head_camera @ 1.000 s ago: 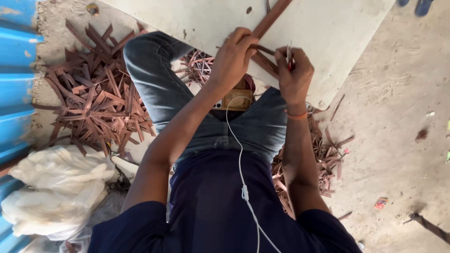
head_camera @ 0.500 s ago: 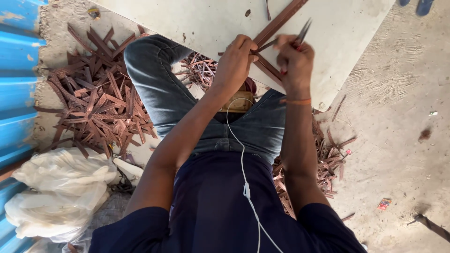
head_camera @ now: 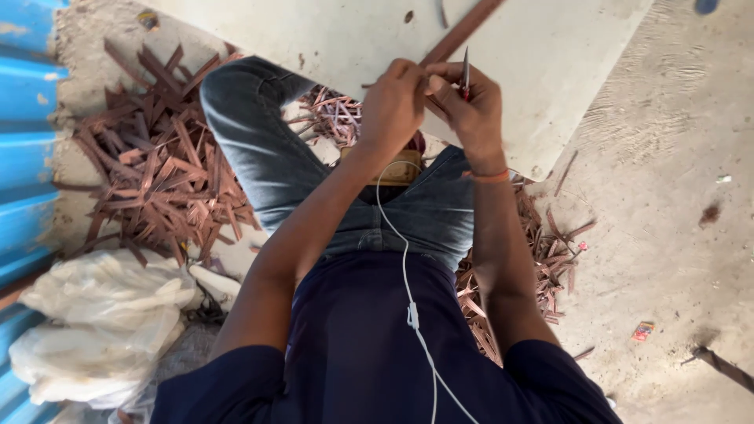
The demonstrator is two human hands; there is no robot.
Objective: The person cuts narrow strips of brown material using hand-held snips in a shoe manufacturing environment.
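Hands closer together now over the pale board.
Left hand [head_camera: 397, 98] pinches the long reddish-brown strip [head_camera: 463, 30]; right hand [head_camera: 471, 106] grips a thin metal blade [head_camera: 466, 67], now upright.

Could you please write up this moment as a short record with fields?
Setting: person seated on a sandy floor
Left hand: grips a long reddish-brown strip
Right hand: holds a thin blade upright beside the strip
Board: pale, under the hands
Left side: heap of reddish-brown offcuts, white bags, blue corrugated sheet
Other: white earphone cable down the shirt
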